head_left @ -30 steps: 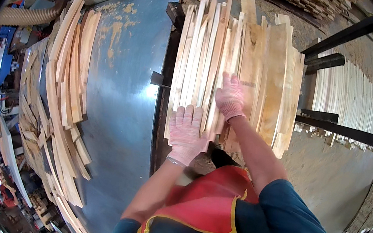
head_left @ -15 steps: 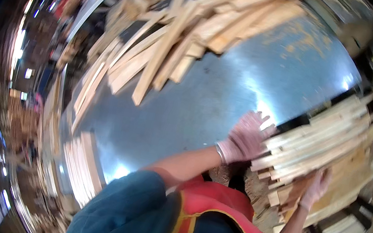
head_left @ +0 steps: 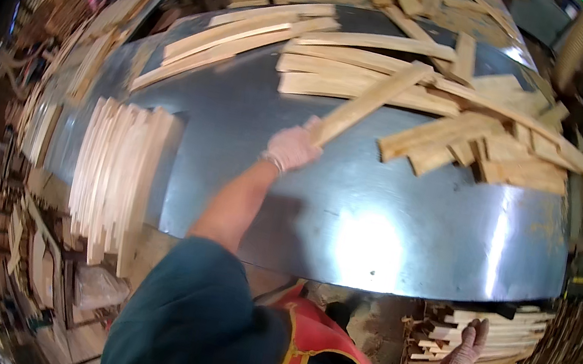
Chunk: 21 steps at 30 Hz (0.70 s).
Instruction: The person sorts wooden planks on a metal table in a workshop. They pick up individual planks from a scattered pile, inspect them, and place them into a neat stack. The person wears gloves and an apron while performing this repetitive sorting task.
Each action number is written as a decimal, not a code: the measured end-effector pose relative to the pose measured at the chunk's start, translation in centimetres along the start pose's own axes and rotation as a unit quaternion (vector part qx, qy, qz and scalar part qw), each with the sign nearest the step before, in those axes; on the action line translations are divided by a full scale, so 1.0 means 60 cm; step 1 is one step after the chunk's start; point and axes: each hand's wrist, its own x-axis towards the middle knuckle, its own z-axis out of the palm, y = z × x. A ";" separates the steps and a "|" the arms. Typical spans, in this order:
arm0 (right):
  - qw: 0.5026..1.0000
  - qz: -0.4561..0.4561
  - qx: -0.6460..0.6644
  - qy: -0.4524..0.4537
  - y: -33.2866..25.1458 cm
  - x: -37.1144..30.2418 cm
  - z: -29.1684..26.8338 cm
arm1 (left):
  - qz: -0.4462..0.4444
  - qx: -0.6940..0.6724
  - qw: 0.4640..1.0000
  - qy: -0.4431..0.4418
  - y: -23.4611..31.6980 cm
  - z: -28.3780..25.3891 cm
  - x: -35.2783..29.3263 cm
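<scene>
Table [head_left: 348, 214]: glossy sheet metal, glare patches. Slats [head_left: 354, 84]: pale, rough-sawn wood. Gloves [head_left: 291, 147]: pink knitted cloth, matt.

The near part of the metal table [head_left: 375, 235] lies bare. Loose wood strips [head_left: 428, 104] crowd its far side; a neat stack [head_left: 116, 168] blocks the left.

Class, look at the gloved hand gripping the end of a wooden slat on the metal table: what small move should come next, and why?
Probably draw the slat back out of the loose pile. The left hand already grips its near end, while its far end rests on other slats. The right hand rests on the stacked slats below the table's edge.
</scene>
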 end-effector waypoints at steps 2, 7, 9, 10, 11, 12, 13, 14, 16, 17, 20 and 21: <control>0.996 -0.001 -0.016 -0.088 -0.026 -0.019 0.114 | 0.029 -0.106 0.991 0.078 -0.078 0.034 -0.100; 0.958 -0.049 -0.083 -0.270 -0.033 -0.064 0.343 | -0.116 -0.044 0.986 0.109 -0.296 0.039 -0.304; 0.937 -0.028 -0.110 -0.329 -0.066 -0.097 0.422 | -0.056 0.043 0.950 0.305 -0.420 0.071 -0.388; 0.921 -0.030 -0.131 -0.364 -0.074 -0.102 0.453 | -0.085 0.222 0.909 0.342 -0.460 0.069 -0.437; 0.907 -0.031 -0.153 -0.390 -0.074 -0.106 0.477 | -0.130 0.233 0.907 0.326 -0.507 0.065 -0.480; 0.893 -0.033 -0.174 -0.413 -0.070 -0.102 0.502 | -0.194 0.242 0.904 0.295 -0.558 0.062 -0.539; 0.876 -0.029 -0.188 -0.443 -0.060 -0.092 0.528 | -0.262 0.251 0.895 0.260 -0.598 0.058 -0.606; 0.866 -0.001 -0.173 -0.469 -0.087 -0.099 0.562 | -0.313 0.255 0.884 0.235 -0.634 0.053 -0.684; 0.835 -0.063 -0.253 -0.484 -0.139 -0.086 0.622 | -0.390 0.259 0.863 0.188 -0.648 0.061 -0.738; 0.831 -0.090 -0.254 -0.486 -0.152 -0.052 0.662 | -0.425 0.287 0.849 0.133 -0.625 0.045 -0.702; 0.810 -0.215 -0.299 -0.457 -0.197 0.069 0.800 | -0.337 0.232 0.900 0.151 -0.575 0.086 -0.584; 0.794 -0.261 -0.319 -0.446 -0.208 0.120 0.854 | -0.294 0.188 0.925 0.149 -0.534 0.099 -0.542</control>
